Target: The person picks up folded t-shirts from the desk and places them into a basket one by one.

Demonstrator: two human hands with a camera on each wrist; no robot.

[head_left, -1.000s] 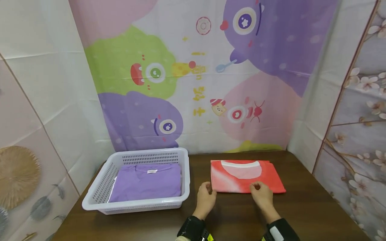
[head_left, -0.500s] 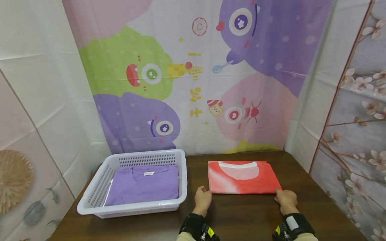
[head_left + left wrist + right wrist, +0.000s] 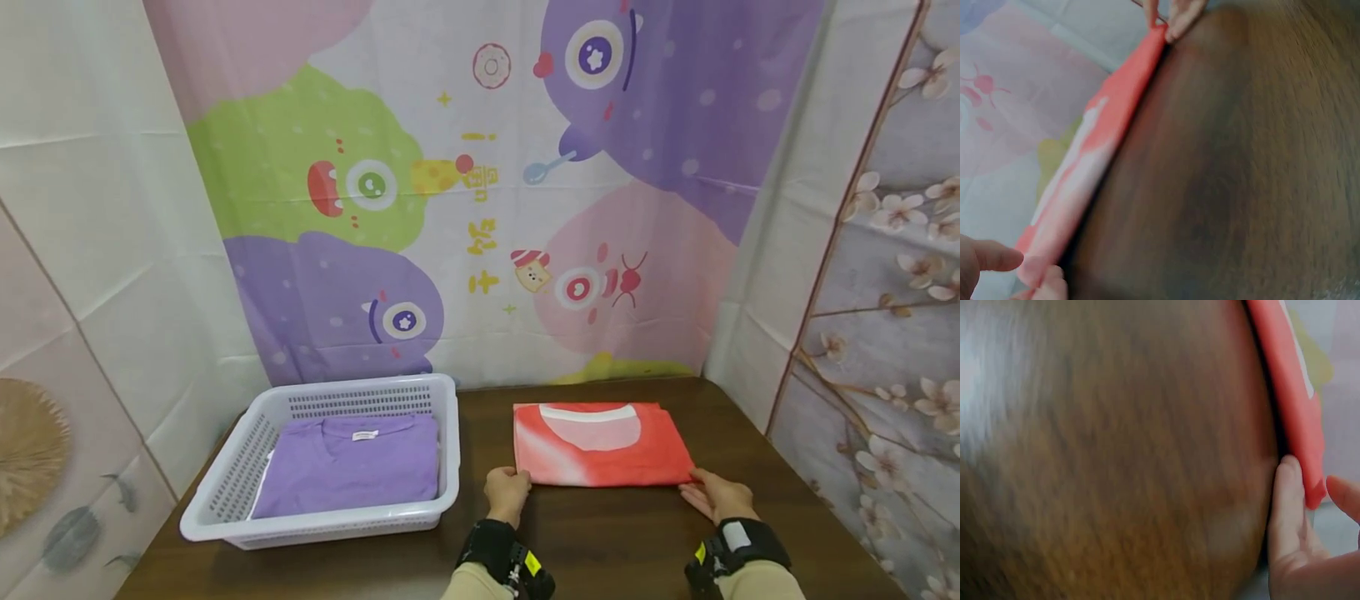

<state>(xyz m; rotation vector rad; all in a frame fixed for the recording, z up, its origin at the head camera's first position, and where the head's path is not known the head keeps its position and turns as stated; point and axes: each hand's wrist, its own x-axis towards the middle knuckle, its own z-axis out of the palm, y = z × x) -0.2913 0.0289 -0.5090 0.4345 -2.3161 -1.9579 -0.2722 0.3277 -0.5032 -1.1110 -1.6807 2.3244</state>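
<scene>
A folded red T-shirt (image 3: 600,446) with a white band and pink patch lies flat on the brown table (image 3: 600,542). At its near left corner, my left hand (image 3: 506,493) pinches the cloth between thumb and fingers, as the left wrist view also shows. My right hand (image 3: 722,495) is at the near right corner. In the right wrist view its straight fingers (image 3: 1288,506) lie along and under the front edge of the red cloth (image 3: 1291,394), while the thumb stands slightly apart from the corner.
Left of the T-shirt stands a white plastic basket (image 3: 450,433) with a folded purple T-shirt (image 3: 352,467) inside. A cartoon-print curtain (image 3: 480,208) hangs behind the table, and a flower-print panel (image 3: 885,275) rises at the right.
My right hand has moved right from the middle of the front edge to the right corner, and its fingers have straightened. My left hand has stayed at the left corner.
</scene>
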